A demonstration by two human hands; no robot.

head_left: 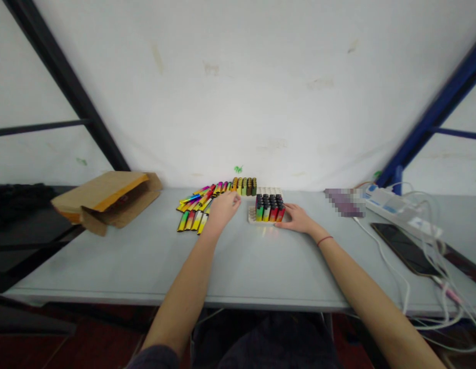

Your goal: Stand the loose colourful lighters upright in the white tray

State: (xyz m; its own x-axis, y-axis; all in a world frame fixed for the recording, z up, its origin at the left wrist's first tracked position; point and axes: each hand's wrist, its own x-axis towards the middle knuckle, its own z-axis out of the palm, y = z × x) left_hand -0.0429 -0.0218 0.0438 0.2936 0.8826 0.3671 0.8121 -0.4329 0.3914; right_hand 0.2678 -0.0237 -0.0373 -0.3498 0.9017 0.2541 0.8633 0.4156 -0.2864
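Several yellow-and-red gradient disposable lighters [193,210] lie loose in a fan on the grey table [238,266]. My left hand [224,211] reaches over their right side, and its curled fingers hide whatever they may touch. A pale tray [269,190] holds a block of upright lighters [268,207] with black tops. My right hand [297,218] lies flat on the table, fingertips right next to the tray's right side. A short row of upright lighters [244,186] stands at the back, between the loose ones and the tray.
A torn cardboard box [107,200] lies at the table's left end. To the right are a pixelated object [344,202], a power strip [391,207], a dark phone [405,248] and tangled white cables [433,271]. A white wall rises behind the table, between dark frame posts.
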